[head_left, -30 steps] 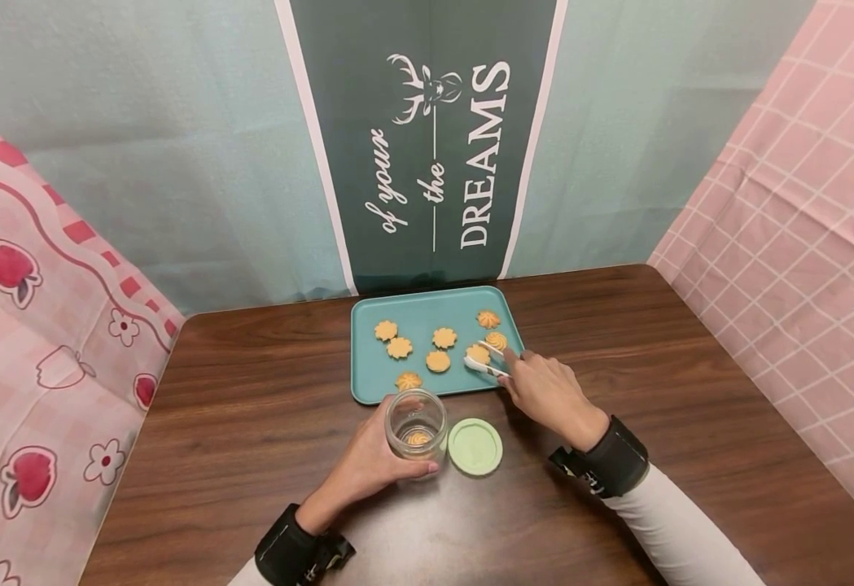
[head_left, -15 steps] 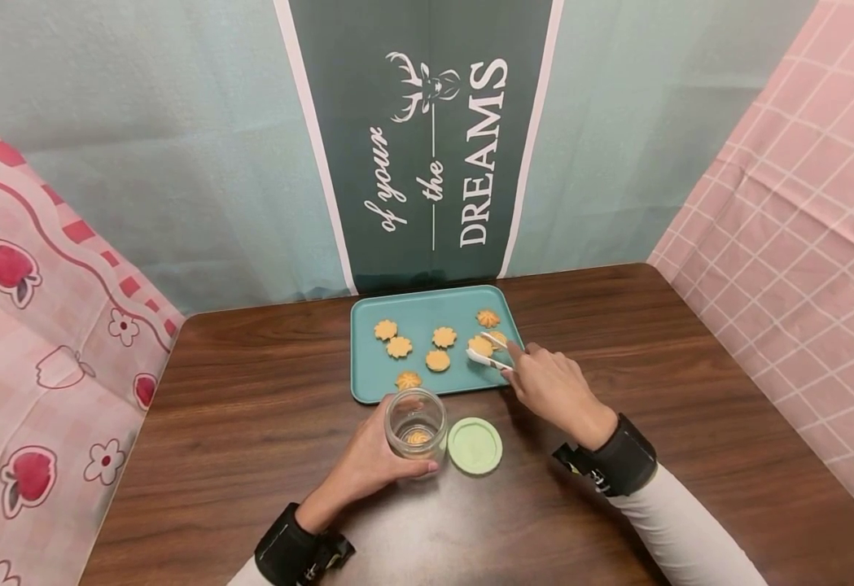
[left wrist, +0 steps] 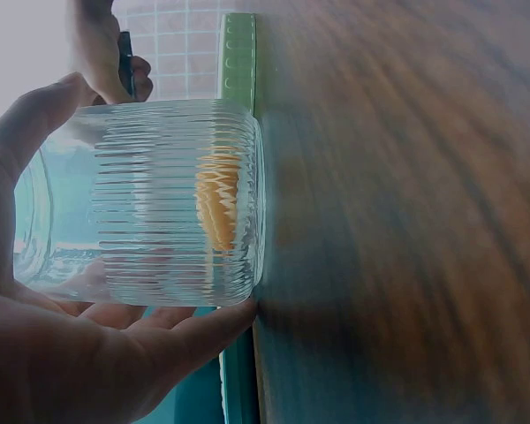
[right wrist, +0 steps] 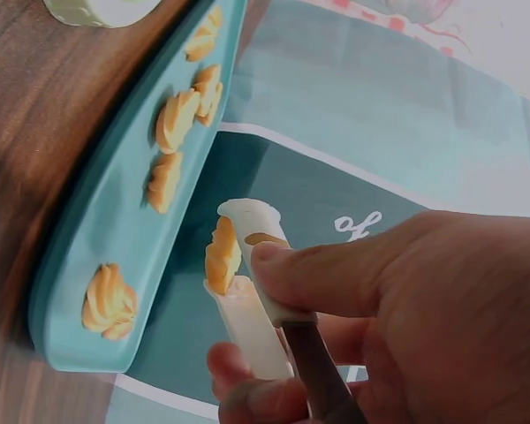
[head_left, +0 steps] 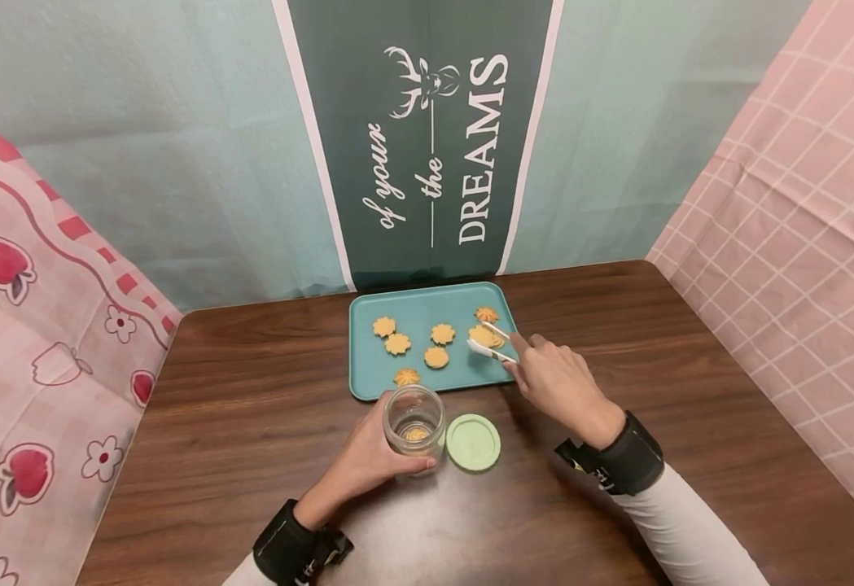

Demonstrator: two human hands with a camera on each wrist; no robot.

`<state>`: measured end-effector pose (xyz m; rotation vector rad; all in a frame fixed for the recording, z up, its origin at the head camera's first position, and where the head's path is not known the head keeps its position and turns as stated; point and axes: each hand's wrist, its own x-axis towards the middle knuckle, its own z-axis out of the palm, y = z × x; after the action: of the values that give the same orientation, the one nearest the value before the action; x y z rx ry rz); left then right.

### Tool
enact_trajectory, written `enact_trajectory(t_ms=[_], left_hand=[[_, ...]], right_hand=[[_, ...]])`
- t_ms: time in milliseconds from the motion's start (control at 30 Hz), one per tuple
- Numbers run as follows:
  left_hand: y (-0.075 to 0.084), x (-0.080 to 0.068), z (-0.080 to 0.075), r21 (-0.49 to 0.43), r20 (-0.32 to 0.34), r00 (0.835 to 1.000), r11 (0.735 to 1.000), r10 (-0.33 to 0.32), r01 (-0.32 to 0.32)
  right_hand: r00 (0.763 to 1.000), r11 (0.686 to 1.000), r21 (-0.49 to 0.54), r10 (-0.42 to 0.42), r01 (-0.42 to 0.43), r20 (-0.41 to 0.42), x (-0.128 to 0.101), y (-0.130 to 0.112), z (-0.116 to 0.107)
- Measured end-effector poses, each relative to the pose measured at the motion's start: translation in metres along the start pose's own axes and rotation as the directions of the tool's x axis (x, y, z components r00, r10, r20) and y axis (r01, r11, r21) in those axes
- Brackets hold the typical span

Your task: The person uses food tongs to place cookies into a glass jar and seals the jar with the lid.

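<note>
My left hand grips a clear ribbed glass jar around its side; the jar stands upright on the table without a lid. One swirled cookie lies at its bottom. My right hand holds white-tipped tongs above the right part of a teal tray. Pinched between the tong tips is a cookie, lifted off the tray in the right wrist view. In the head view it partly covers another cookie behind it. Several more cookies are spread over the tray.
A light green round lid lies on the wooden table, just right of the jar. The tray sits near the table's back edge, before a teal and dark green curtain. Pink cloths hang at both sides.
The cookie between the tongs has risen from the tray and now overlaps its neighbour in the head view. My right hand has shifted slightly right. The left hand keeps its hold on the jar.
</note>
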<state>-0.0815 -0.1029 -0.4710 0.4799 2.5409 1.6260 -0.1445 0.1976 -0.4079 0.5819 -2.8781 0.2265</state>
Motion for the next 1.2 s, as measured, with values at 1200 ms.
enact_trajectory(t_ms=[1200], left_hand=[[0.001, 0.000, 0.000, 0.011, -0.002, 1.000, 1.000, 0.005, -0.005]], right_hand=[[0.992, 0.997, -0.019, -0.079, 0.078, -0.103, -0.017, -0.019, -0.033]])
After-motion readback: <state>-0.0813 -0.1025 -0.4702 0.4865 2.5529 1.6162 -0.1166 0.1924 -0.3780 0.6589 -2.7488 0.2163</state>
